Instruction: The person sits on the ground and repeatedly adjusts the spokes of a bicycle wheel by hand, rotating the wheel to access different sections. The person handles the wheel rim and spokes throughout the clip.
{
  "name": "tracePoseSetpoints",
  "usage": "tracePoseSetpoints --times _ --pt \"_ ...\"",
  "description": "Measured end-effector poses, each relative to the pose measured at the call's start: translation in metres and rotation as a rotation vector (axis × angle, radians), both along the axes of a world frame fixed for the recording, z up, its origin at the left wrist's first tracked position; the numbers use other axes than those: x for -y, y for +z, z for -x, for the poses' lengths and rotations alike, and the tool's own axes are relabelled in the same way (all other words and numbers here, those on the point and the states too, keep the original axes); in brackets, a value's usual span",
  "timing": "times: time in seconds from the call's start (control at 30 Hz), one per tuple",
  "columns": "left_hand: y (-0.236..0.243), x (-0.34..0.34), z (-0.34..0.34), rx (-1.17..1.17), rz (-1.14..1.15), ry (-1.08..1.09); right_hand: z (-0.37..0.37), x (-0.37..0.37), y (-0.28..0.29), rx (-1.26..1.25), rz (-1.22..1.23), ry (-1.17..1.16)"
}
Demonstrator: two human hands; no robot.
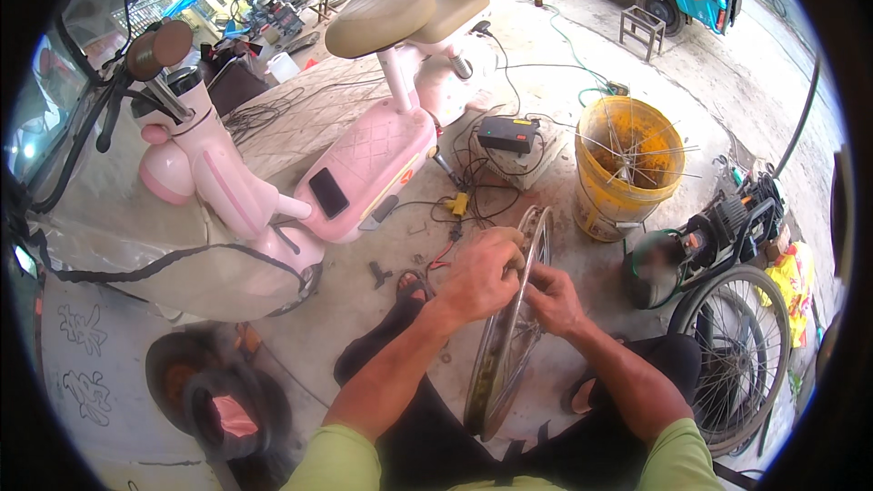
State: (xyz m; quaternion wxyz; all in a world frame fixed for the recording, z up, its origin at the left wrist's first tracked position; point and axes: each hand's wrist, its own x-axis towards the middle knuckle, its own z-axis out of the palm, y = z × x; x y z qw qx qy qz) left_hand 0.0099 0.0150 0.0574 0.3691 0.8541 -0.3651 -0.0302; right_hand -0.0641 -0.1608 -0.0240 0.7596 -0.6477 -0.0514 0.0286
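Note:
A bare metal wheel rim (491,359) with spokes stands on edge between my legs, no tire on it. My left hand (486,275) is closed at the rim's upper left side, its fingers curled against the metal. On the other side, my right hand (553,298) is closed in a pinch close to the spokes. What its fingertips hold is too small to tell. Beyond the rim stands a yellow bucket (589,184) with several loose spokes (627,156) sticking out of its top.
A pink electric scooter (382,150) with a phone (328,193) on it stands ahead left. Near it lie a black charger box (507,135) and tangled cables. Old tires (238,418) lie at lower left. A spoked wheel (741,355) and a compressor (677,259) stand right.

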Motion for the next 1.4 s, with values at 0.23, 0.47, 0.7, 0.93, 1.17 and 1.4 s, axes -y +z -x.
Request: tracePoseSetpoints --times 0.23,0.47,0.7,0.93,1.17,1.4 --pt "0.003 0.01 0.002 0.009 -0.091 0.068 0.005 0.009 -0.001 0.014 0.019 -0.037" --pt "0.025 0.019 0.013 -0.134 0.011 0.035 0.007 0.007 0.007 0.135 0.04 -0.053" --pt "0.011 0.015 0.007 0.024 -0.059 0.066 0.004 0.004 0.0 0.108 0.038 -0.122" --pt "0.013 0.023 0.013 0.019 -0.005 0.048 0.004 0.004 -0.008 0.065 0.111 -0.153" --pt "0.009 0.022 0.013 0.097 -0.041 0.024 0.003 0.0 -0.008 0.052 0.089 -0.179" --pt "0.0 0.025 0.017 0.033 0.049 0.076 -0.003 -0.008 -0.022 0.242 0.063 -0.285"
